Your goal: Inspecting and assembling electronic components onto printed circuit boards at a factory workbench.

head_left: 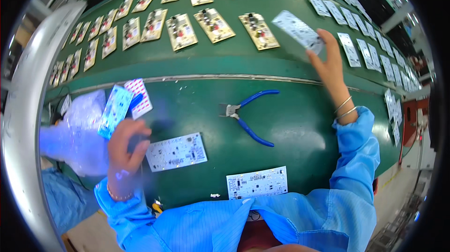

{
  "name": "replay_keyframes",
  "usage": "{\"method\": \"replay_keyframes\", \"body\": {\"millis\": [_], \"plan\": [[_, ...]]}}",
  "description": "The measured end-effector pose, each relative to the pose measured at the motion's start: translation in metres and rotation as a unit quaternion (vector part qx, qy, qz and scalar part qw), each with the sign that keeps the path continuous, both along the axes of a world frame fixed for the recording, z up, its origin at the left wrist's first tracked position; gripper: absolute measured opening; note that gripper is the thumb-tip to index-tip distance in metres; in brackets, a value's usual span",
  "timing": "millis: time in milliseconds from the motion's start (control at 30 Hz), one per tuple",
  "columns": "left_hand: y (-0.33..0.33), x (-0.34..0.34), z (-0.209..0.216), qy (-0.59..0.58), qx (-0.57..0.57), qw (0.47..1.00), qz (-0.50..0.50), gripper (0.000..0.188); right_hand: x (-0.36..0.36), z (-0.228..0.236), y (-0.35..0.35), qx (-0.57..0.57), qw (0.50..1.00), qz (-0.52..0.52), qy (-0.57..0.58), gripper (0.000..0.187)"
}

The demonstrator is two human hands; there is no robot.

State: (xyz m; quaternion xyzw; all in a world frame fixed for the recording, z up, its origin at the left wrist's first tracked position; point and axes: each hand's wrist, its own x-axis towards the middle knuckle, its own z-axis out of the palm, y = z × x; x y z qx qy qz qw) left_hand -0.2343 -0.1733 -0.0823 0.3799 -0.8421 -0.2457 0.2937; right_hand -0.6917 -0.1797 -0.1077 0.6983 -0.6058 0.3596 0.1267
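Observation:
My right hand (332,57) reaches out over the far belt, thumb and fingers at the near end of a white circuit board (296,28). My left hand (126,148) is on the left, fingers bent and apart from the thumb, with nothing seen between them; it is slightly blurred. Beside its thumb a white circuit board (177,152) lies on the green table. Another white circuit board (257,182) lies at the table's near edge, close to my body. Between my hands rests a pair of cutters (248,116) with blue handles, its jaws pointing left.
Rows of tan circuit boards (181,32) with upright components stand on the green belt (159,64). White boards (349,49) fill its right side. At left are a clear plastic bag (84,130), a blue-lit board (116,110), a red-dotted sheet (140,104) and a metal post (28,111).

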Motion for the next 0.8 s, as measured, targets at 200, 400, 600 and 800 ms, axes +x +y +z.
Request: {"method": "replay_keyframes", "body": {"millis": [200,400,600,800], "plan": [[-0.019,0.013,-0.012,0.048,-0.094,0.992,0.071,0.084,0.161,0.034,-0.048,-0.017,0.932,0.360,0.030,0.057],[-0.031,0.040,0.003,0.027,-0.247,0.952,0.178,0.085,0.251,0.058,-0.068,-0.058,0.851,0.520,0.039,0.058],[-0.022,0.047,0.019,0.068,-0.291,0.934,0.195,0.056,0.269,0.058,-0.075,-0.098,0.856,0.508,0.007,0.059],[-0.030,0.045,0.012,0.177,-0.413,0.891,0.065,0.064,0.267,0.050,-0.074,-0.034,0.877,0.477,-0.050,0.063]]}}
